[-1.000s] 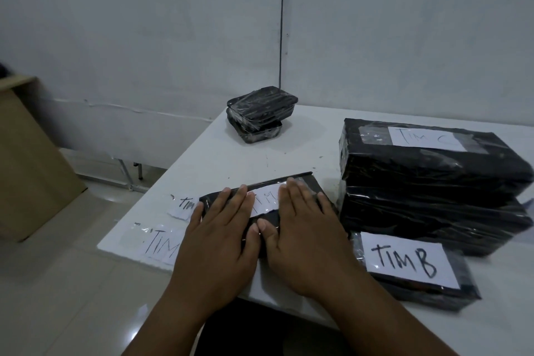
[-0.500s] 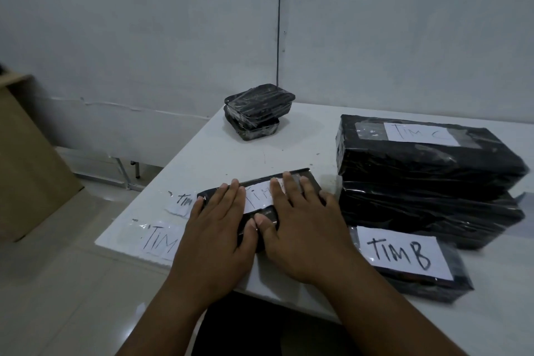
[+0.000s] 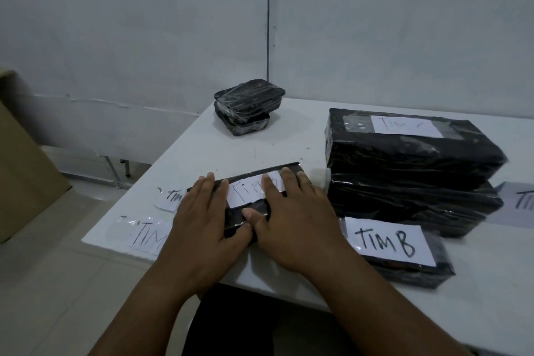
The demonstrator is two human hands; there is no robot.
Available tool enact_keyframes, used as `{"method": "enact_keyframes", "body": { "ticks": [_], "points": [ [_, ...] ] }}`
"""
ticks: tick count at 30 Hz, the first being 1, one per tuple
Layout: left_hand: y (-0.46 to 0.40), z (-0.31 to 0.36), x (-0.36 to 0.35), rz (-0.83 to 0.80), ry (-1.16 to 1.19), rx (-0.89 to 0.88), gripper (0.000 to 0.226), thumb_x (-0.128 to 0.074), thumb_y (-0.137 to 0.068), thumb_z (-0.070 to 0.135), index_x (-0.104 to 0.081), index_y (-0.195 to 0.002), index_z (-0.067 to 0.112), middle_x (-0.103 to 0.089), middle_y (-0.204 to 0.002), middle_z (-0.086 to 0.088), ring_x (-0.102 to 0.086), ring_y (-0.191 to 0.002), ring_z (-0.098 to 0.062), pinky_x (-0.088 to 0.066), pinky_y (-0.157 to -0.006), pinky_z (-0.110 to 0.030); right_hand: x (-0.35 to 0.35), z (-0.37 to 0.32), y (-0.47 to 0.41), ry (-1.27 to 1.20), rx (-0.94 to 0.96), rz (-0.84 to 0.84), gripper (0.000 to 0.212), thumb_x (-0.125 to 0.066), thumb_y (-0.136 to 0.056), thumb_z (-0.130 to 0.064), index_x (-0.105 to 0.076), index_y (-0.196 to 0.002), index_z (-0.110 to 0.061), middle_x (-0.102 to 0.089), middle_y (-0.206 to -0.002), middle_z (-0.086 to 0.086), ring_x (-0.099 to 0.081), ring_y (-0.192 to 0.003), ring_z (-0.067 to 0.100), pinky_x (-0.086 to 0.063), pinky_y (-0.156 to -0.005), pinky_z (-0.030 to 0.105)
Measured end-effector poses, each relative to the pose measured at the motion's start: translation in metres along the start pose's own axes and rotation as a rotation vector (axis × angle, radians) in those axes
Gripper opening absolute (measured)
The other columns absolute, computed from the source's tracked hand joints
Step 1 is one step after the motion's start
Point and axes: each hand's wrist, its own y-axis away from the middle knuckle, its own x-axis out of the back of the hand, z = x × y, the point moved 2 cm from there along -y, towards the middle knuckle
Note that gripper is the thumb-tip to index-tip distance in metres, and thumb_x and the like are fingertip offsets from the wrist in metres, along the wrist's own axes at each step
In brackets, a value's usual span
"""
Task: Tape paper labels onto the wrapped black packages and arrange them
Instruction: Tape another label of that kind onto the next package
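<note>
On the white table [image 3: 202,150], flat fingers [image 3: 215,191] press a glossy rectangular package [image 3: 254,211].

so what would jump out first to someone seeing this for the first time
Both hands, left hand and right hand, lie flat with straight fingers on a small black package at the near edge of the white table, pressing down its paper label. To the right rises a stack of big black packages, and in front of it lies a flat package boldly marked TIM B.

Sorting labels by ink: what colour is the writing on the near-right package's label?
Black marker on the white label, clearest in the head view.
</note>
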Motion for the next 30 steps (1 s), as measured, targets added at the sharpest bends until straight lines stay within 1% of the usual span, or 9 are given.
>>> {"method": "enact_keyframes", "body": {
  "ticks": [4, 7, 10, 15, 18, 21, 24, 27, 30],
  "points": [
    [-0.006, 0.0, 0.008, -0.007, -0.077, -0.029, 0.117, -0.03, -0.063, 0.085, -0.014, -0.162, 0.025, -0.02, -0.159, 0.004, -0.012, -0.149, -0.017, -0.017, -0.123, -0.04, 0.012, -0.005, 0.007, -0.142, -0.057, 0.02, 0.084, -0.042, -0.096, -0.065, -0.024, -0.156, -0.008, -0.021, -0.164, 0.011, -0.021, -0.151, 0.028, -0.023, -0.122, 0.039],
    [-0.011, -0.005, 0.018, 0.005, -0.107, -0.022, 0.128, -0.044, -0.051, 0.093, -0.02, -0.16, 0.031, -0.035, -0.138, 0.009, -0.029, -0.133, -0.016, -0.022, -0.116, -0.04, 0.038, 0.002, 0.031, -0.193, 0.001, 0.197, 0.056, -0.058, -0.089, -0.056, -0.044, -0.132, -0.023, -0.05, -0.128, -0.005, -0.052, -0.113, 0.019, -0.048, -0.093, 0.036],
    [-0.01, -0.01, 0.026, 0.012, -0.019, 0.004, 0.132, -0.062, -0.047, 0.091, -0.02, -0.16, 0.035, -0.038, -0.131, 0.011, -0.034, -0.128, -0.014, -0.024, -0.114, -0.039, 0.058, 0.025, 0.058, -0.032, 0.003, 0.172, 0.044, -0.058, -0.085, -0.056, -0.043, -0.121, -0.034, -0.048, -0.113, -0.012, -0.046, -0.102, 0.013, -0.044, -0.088, 0.034],
    [0.0, -0.016, 0.038, 0.059, 0.119, 0.003, 0.132, -0.077, -0.043, 0.084, -0.027, -0.157, 0.039, -0.044, -0.135, 0.01, -0.04, -0.128, -0.016, -0.038, -0.109, -0.041, 0.063, 0.07, 0.082, 0.142, -0.1, -0.181, 0.081, -0.066, -0.083, -0.052, -0.022, -0.15, -0.04, -0.04, -0.139, -0.009, -0.039, -0.127, 0.018, -0.032, -0.109, 0.038],
    [0.011, -0.017, 0.045, 0.068, 0.163, -0.017, 0.126, -0.082, -0.043, 0.078, -0.032, -0.153, 0.044, -0.047, -0.137, 0.011, -0.045, -0.129, -0.016, -0.043, -0.108, -0.044, 0.058, 0.081, 0.085, 0.152, -0.078, -0.147, 0.084, -0.069, -0.088, -0.039, -0.016, -0.154, -0.039, -0.04, -0.146, -0.01, -0.038, -0.132, 0.018, -0.028, -0.111, 0.037],
    [0.025, -0.018, 0.055, 0.059, 0.222, -0.038, 0.118, -0.09, -0.038, 0.071, -0.036, -0.143, 0.056, -0.05, -0.128, 0.02, -0.058, -0.113, -0.018, -0.059, -0.085, -0.048, 0.064, 0.088, 0.09, 0.071, -0.055, -0.054, 0.08, -0.068, -0.088, -0.043, -0.021, -0.152, -0.043, -0.04, -0.142, -0.014, -0.04, -0.13, 0.016, -0.033, -0.109, 0.036],
    [0.041, -0.019, 0.061, 0.0, 0.258, -0.068, 0.114, -0.098, -0.038, 0.057, -0.04, -0.136, 0.06, -0.052, -0.123, 0.024, -0.063, -0.088, -0.014, -0.059, -0.056, -0.032, 0.088, 0.089, 0.1, -0.055, -0.024, 0.035, 0.079, -0.071, -0.086, -0.044, -0.025, -0.151, -0.048, -0.035, -0.124, -0.02, -0.045, -0.116, 0.012, -0.043, -0.093, 0.028],
    [0.056, -0.007, 0.06, -0.078, 0.286, -0.13, 0.111, -0.099, -0.036, 0.056, -0.042, -0.13, 0.061, -0.055, -0.121, 0.029, -0.063, -0.079, -0.009, -0.053, -0.062, -0.024, 0.113, 0.084, 0.113, -0.095, 0.058, 0.127, 0.084, -0.073, -0.084, -0.047, -0.025, -0.153, -0.05, -0.033, -0.118, -0.027, -0.043, -0.11, 0.004, -0.04, -0.083, 0.019],
    [0.065, 0.018, 0.047, -0.112, 0.287, -0.225, 0.114, -0.097, -0.032, 0.061, -0.04, -0.13, 0.06, -0.051, -0.123, 0.034, -0.057, -0.11, 0.008, -0.05, -0.088, -0.021, 0.128, 0.071, 0.122, -0.118, 0.128, 0.175, 0.085, -0.075, -0.081, -0.048, -0.025, -0.15, -0.051, -0.038, -0.131, -0.031, -0.04, -0.118, -0.003, -0.036, -0.092, 0.015]
  ]
}}
